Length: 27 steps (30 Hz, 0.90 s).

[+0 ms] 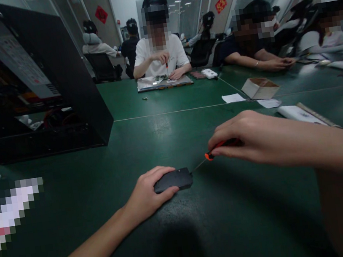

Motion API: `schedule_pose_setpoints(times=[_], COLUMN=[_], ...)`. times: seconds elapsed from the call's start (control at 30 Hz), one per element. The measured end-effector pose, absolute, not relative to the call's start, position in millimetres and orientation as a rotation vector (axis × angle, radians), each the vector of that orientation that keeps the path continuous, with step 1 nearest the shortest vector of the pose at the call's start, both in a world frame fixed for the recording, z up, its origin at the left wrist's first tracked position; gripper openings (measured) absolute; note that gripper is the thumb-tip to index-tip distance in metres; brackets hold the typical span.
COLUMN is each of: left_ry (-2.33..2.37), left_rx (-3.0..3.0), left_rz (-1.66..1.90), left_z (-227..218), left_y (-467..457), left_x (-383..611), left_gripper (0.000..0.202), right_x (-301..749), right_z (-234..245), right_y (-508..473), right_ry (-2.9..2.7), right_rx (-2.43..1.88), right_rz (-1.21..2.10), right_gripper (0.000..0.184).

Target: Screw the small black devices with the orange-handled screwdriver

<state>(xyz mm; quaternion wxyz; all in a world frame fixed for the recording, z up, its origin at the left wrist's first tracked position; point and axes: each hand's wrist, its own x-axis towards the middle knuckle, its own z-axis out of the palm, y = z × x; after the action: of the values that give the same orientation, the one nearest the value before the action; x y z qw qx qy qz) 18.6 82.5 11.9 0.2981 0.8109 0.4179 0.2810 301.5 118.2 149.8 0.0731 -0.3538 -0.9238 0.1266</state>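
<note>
- Dark green desk filled the head view in a dim, glass-walled office, with other people seated at work along its far side.
- At the near middle of the desk lay a flat black plastic casing, resting level on the surface.
- The left hand pinned it there, fingers curled over its far edge and the thumb along the near one.
- The right hand had its fingers closed tight round a slim orange-and-black-handled screwdriver, whose thin tip met the casing's right end.
- The casing looked light, stiff and smooth, so likely to skid under a push; a hold across its long edges seemed surest.
- A tall open black computer case stood at the left; a small cardboard box lay well apart at the right.
</note>
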Motion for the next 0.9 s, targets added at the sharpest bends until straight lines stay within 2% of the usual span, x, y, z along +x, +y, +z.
schedule_pose_setpoints(times=[0.1,0.2,0.3,0.4,0.5,0.73,0.9], left_ry=[1.116,1.127,1.101,1.024,0.969,0.971,1.041], left_rx=[2.154,2.158,2.173,2.212,2.246,2.28,2.281], left_rz=[0.735,0.714,0.707,0.652,0.596,0.575,0.627], left_z=[12,12,11,8,7,9,9], left_y=[83,83,84,84,83,82,81], left_x=[19,18,15,12,10,12,13], left_gripper=[0.037,0.037,0.035,0.036,0.039,0.04,0.035], right_x=[303,304,311,325,340,340,317], right_z=[145,124,83,40,17,48,71], right_y=[131,149,156,147,130,99,73], right_ry=[-2.75,-2.726,-2.714,-2.646,-2.466,-2.361,-2.351], right_rx=[-1.145,-1.35,-1.374,-1.132,-0.871,-0.633,-0.934], right_rz=[0.449,0.358,0.028,-0.298,-0.613,-0.925,-0.994], right_gripper=[0.026,0.043,0.051,0.051,0.052,0.037,0.039])
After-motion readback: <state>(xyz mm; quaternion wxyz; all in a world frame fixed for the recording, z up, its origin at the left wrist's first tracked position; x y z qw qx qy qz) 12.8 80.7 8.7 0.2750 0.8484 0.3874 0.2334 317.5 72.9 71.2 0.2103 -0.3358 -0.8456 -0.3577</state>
